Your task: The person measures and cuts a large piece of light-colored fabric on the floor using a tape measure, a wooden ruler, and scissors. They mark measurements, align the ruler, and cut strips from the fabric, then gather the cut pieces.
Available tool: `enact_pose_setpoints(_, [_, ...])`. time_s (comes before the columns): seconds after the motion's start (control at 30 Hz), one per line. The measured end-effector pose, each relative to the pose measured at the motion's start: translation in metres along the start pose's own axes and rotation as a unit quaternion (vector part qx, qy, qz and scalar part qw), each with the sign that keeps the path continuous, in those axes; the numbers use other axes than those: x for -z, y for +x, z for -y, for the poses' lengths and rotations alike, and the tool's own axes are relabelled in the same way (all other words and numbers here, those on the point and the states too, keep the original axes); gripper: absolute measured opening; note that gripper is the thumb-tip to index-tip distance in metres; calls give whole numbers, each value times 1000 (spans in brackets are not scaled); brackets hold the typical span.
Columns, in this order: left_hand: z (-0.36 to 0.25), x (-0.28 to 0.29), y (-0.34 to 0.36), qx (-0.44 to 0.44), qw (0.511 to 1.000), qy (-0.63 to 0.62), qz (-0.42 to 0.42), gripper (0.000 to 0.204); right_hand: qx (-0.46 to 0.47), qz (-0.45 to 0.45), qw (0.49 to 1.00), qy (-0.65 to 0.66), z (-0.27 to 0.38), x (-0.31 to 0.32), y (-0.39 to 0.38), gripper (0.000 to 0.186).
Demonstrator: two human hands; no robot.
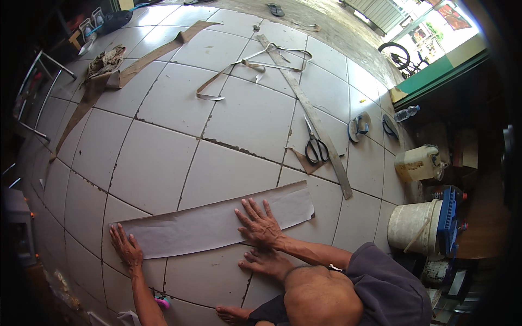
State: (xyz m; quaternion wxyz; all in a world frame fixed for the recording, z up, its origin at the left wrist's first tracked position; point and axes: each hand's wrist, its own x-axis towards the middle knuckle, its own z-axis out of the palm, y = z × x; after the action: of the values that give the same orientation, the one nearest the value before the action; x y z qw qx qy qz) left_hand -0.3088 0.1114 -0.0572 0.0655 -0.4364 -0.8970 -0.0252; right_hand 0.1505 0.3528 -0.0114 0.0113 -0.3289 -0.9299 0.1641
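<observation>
A long pale grey strip of sheet material (190,231) lies flat on the tiled floor, slanting up to the right. My left hand (126,247) rests on its left end with the fingers stretched out. Flat on its right half, fingers spread, lies my right hand (260,224). My bare foot (266,263) is just below the right hand, close to the strip's lower edge. Beyond the strip on the right, black-handled scissors (315,146) lie on a brown scrap (304,162), beside a long flat straightedge (310,111).
Thin offcuts (217,81) and a long brown strip (152,57) lie farther off. Sandals (359,127), a yellowish jerrycan (418,163) and a white bucket (410,228) line the right side. A metal-legged stand (41,98) is at far left. A small pink item (162,302) sits by my left forearm.
</observation>
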Motion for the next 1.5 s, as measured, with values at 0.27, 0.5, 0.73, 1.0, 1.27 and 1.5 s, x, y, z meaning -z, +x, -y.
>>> enact_pose_setpoints(0.27, [7,-6,1,7,999,-36,-18,62,-107,-15,992,-59,-50,-10,-16,68])
enact_pose_setpoints(0.5, [8,-7,3,24,998,-48,-14,62,-297,-18,953,-58,-120,12,-54,72])
enact_pose_setpoints(0.73, [-2,-9,3,27,991,-91,-90,64,-246,-62,964,-83,-129,17,-65,72])
enact_pose_setpoints(1.0, [-47,12,-22,136,987,-79,22,69,-259,-25,958,-123,-149,36,-91,70])
enact_pose_setpoints(1.27, [-49,14,-3,167,979,-103,61,70,-189,4,975,-116,-114,9,-63,66])
enact_pose_setpoints(1.5, [-43,5,-5,171,983,-67,-1,70,-292,-5,953,-81,-134,23,-74,68])
